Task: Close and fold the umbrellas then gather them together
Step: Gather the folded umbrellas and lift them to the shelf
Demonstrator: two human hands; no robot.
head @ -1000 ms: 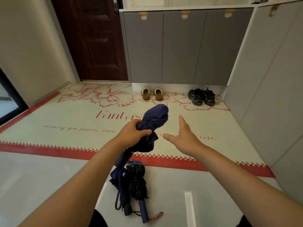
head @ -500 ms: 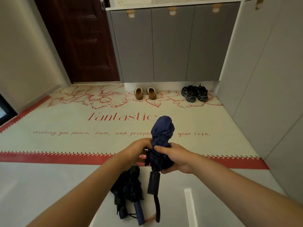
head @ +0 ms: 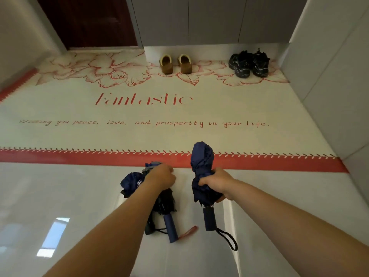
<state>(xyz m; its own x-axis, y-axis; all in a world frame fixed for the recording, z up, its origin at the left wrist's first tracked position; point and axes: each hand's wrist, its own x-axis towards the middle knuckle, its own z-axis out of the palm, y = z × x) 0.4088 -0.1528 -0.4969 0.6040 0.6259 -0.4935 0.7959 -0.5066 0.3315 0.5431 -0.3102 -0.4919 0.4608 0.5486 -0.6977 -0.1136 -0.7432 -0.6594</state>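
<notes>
Head view: my right hand (head: 217, 183) is wrapped tight round the middle of the folded navy umbrella (head: 201, 162), tip at 12 o'clock, handle at 6. At its 9 o'clock my left hand (head: 161, 175) is curled over the floor umbrellas (head: 131, 181), two lying together; whether it truly grips them I cannot tell. Three umbrellas in all. At 12 o'clock are one pair of slippers (head: 175, 63) and one pair of black shoes (head: 248, 63).

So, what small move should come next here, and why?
Probably lower the right hand and lay its umbrella beside the pile on the floor. That umbrella looks folded and is held apart from the two lying there, where the left hand is. Gathering seems to be what remains.
</notes>
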